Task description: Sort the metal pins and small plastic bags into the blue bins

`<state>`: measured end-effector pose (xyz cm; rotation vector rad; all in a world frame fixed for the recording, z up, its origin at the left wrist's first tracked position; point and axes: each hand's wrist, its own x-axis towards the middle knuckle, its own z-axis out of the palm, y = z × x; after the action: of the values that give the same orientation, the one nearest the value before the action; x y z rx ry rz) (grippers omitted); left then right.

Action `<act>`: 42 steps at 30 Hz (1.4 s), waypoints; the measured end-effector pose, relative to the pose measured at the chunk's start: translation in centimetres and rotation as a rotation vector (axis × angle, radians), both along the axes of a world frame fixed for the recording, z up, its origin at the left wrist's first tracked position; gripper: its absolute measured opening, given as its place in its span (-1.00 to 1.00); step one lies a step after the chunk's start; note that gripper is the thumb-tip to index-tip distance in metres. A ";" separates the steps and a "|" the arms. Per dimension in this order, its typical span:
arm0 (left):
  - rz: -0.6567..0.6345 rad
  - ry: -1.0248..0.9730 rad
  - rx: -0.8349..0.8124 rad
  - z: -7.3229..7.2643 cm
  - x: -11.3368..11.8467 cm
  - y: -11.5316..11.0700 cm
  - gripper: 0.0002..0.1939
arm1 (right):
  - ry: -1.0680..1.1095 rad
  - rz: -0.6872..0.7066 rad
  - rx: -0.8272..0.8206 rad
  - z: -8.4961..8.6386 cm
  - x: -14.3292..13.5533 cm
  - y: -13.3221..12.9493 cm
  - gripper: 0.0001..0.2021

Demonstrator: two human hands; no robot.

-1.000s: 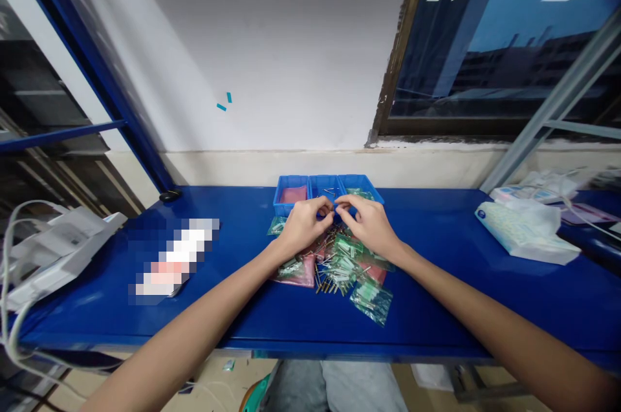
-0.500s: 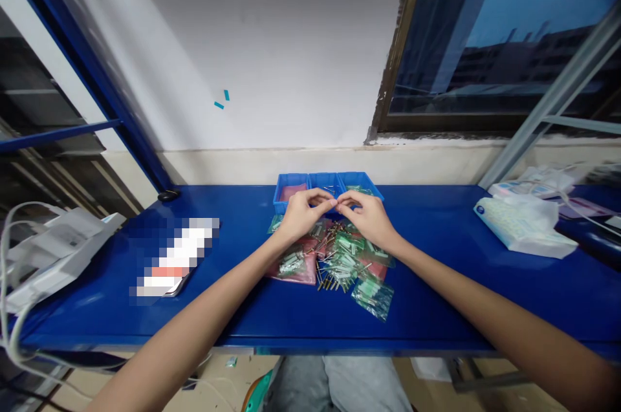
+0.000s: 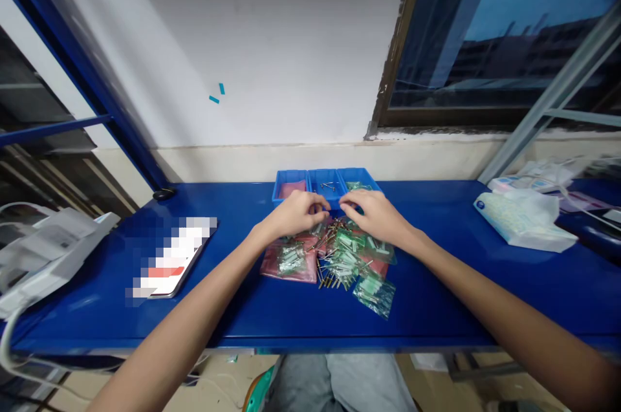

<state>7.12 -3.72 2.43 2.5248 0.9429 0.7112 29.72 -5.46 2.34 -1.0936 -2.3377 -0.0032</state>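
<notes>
**Reaching over a heap (image 3: 345, 240) of bagged parts**

Holds the left hand (image 3: 294, 213) over the far left part of the heap, just in front of the left bin (image 3: 291, 174), with thumb and fingers curled toward each other. Holds the right hand (image 3: 376, 213) opposite, before the right bin (image 3: 356, 174), in a like curl. Leaves a gap between the two sets of fingertips, near the middle bin (image 3: 324, 174). Cannot tell of anything pinched in either grip, nor of tips fully meeting.

Shows, on the blue bench (image 3: 436, 282) below and nearer than both hands, thin metal pieces (image 3: 334, 281) fanned out among clear packets of pale and green parts. Includes a pink bag (image 3: 266, 266) at left under a clear packet (image 3: 292, 258), and another packet (image 3: 374, 294) at the near right edge. Holds pink wrapping (image 3: 292, 188) in the left bin, a few metal bits (image 3: 328, 186) in the middle one, green-tinted packets (image 3: 358, 185) in the right.

Bears a round blue mark (image 3: 480, 204) on the tissue pack (image 3: 519, 221) well to the right, too small to read. Carries a dark label (image 3: 65, 244) on the white adapter (image 3: 51, 237) at far left, likewise illegible. Displays only pixelated blocks on most of the phone (image 3: 177, 263), with a red band across white.
</notes>
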 end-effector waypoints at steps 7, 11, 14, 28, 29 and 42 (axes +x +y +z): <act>0.085 0.163 0.125 -1.9 1.9 -0.9 -0.72 | -0.177 0.003 -0.116 -1.8 0.8 0.4 -0.80; 0.180 0.164 0.109 -2.7 2.5 -0.8 -0.74 | -0.208 0.007 -0.106 -2.3 0.8 0.7 -0.79; 0.263 0.165 0.078 -2.9 2.9 -0.8 -0.78 | -0.212 -0.002 -0.106 -2.3 0.7 0.5 -0.79; 0.446 0.230 0.010 -2.6 4.1 -2.0 -0.83 | -0.185 -0.029 -0.142 -2.4 0.6 0.4 -0.77; 0.440 0.244 0.034 -2.7 4.1 -2.0 -0.82 | -0.188 -0.034 -0.140 -2.4 0.5 0.4 -0.77; 0.450 0.173 0.178 -3.2 3.8 -2.1 -0.82 | -0.080 0.012 -0.124 -2.9 0.6 1.1 -0.76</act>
<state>10.90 -5.86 -0.76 2.5801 1.6047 0.7357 30.30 -4.35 -0.56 -1.1591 -2.4435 0.1055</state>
